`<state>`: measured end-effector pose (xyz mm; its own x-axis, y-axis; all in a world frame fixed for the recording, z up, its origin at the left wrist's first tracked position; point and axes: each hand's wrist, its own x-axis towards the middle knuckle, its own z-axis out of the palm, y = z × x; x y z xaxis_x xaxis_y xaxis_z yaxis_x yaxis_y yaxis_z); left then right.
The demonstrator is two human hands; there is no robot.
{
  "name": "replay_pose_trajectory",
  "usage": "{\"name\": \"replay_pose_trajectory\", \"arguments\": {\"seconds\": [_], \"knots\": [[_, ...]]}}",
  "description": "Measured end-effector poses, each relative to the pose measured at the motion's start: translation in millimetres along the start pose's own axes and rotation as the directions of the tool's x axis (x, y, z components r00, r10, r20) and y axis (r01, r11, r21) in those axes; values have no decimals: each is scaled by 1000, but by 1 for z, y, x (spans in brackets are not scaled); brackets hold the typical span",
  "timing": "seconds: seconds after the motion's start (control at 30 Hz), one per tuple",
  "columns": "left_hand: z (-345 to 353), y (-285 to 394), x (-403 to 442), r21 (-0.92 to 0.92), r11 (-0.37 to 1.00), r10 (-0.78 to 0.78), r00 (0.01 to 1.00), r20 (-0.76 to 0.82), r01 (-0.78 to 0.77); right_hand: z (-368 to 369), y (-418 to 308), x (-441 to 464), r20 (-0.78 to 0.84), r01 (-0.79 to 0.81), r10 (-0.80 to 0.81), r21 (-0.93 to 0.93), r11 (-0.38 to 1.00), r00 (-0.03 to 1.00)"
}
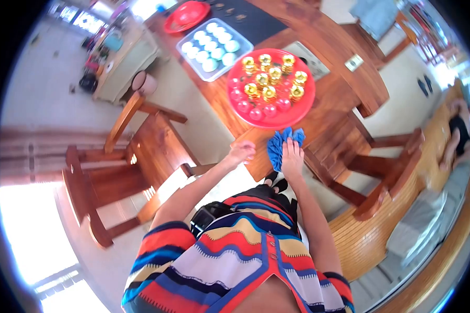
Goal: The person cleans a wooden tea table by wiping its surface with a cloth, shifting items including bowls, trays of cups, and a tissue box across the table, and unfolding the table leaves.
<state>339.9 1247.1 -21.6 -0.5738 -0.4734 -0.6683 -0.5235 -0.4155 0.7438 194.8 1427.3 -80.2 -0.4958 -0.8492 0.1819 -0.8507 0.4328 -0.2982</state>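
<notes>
A crumpled blue cloth [275, 151] lies at the near end of the wooden table. My right hand [292, 157] is on it, with the fingers laid over the cloth and pressing it. My left hand [240, 153] is at the table's left edge, apart from the cloth. Its fingers are loosely bent, and I see nothing in them. Just beyond the cloth stands a round red tray [271, 121], holding several shiny gold cup-like pieces [269, 94] and several clear, pinkish round pieces [270, 110] along its near side.
Behind the tray are a clear plastic tray [210, 78] of pale round items and a red plate [187, 16]. Wooden chairs stand left [110, 180] and right [344, 151] of the table [344, 86]. A person's bare legs [450, 141] rest on the wooden bench [373, 237] at right.
</notes>
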Motion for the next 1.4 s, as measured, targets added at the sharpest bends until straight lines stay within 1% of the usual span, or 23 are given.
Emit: {"name": "replay_pose_trajectory", "arguments": {"seconds": [0.07, 0.23, 0.3, 0.4, 0.47, 0.53, 0.6, 0.63, 0.67, 0.73, 0.8, 0.9, 0.93, 0.97, 1.03, 1.07, 1.13, 1.17, 1.2, 1.23, 1.27, 1.3, 1.4], "knots": [[10, -11, 11, 125, 992, -23, 994, 105, 9, -3, -1, -1, 41, 29, -28, -21, 999, 999], [51, -17, 23, 129, 991, -44, 994, 104, 31, -12, 5, -11, 91, 66, -66, 0, 998, 994], [63, -19, 22, 234, 972, -51, 985, 162, 11, -14, 3, -12, 99, 83, -84, 12, 996, 992], [72, -23, 13, 249, 966, -113, 983, 146, 74, -21, 2, -13, 76, 106, -109, 44, 993, 991], [75, -28, 7, 231, 967, -145, 980, 135, 111, -29, 6, -15, 217, 65, -88, 114, 991, 972], [81, -34, 0, 106, 983, -161, 981, 110, 149, -45, 11, -16, 225, 94, -130, 167, 982, 966], [98, -36, -14, 84, 985, -153, 987, 44, 149, -65, 20, -17, 541, -219, -64, 442, 870, 838], [107, -35, -21, 46, 984, -176, 984, 40, 174, -91, 22, -14, 682, -349, -76, 462, 815, 727], [119, -35, -29, 8, 980, -198, 979, 37, 198, -105, 28, -19, 682, -338, -86, 463, 819, 726], [148, -29, -48, 27, 977, -214, 976, 48, 213, -128, 49, -38, 704, -465, -104, 565, 682, 703], [181, -35, -63, -181, 969, -147, 980, 133, 169, -123, 90, -65, 711, -634, -129, 682, 365, 691], [243, -36, -93, -281, 941, -139, 974, 180, 187, -174, 128, -85, 808, -812, -98, 567, -140, 581], [264, -38, -99, -337, 922, -126, 970, 209, 192, -190, 142, -91, 803, -808, -180, 505, -303, 569], [280, -59, -90, -389, 897, -60, 930, 362, 209, -208, 155, -96, 796, -815, -270, 418, -402, 541], [320, -49, -114, -286, 946, -54, 943, 329, 154, -223, 183, -106, 767, -805, -363, 320, -499, 530], [335, -40, -128, -158, 981, -57, 952, 302, 109, -227, 189, -109, 765, -818, -382, 312, -484, 518], [356, -17, -151, -73, 986, -124, 948, 292, 152, -236, 197, -115, 715, -723, -116, 690, -41, 689], [364, -13, -156, 29, 980, -195, 933, 303, 195, -235, 209, -116, 644, -606, -180, 763, 224, 744], [370, -27, -147, 25, 981, -191, 931, 310, 193, -246, 210, -117, 646, -607, -174, 760, 230, 743], [377, -52, -127, 32, 984, -172, 909, 379, 174, -265, 210, -114, 552, -270, -332, 743, 613, 765], [383, -63, -113, 42, 988, -153, 882, 446, 151, -282, 210, -111, 508, 164, -497, 565, 809, 703], [380, -44, -124, 82, 987, -162, 885, 435, 141, -294, 211, -108, 613, 200, -513, 506, 839, 600], [381, -28, -124, 92, 979, -202, 898, 390, 180, -291, 230, -107, 600, 291, -571, 503, 814, 561]]}}
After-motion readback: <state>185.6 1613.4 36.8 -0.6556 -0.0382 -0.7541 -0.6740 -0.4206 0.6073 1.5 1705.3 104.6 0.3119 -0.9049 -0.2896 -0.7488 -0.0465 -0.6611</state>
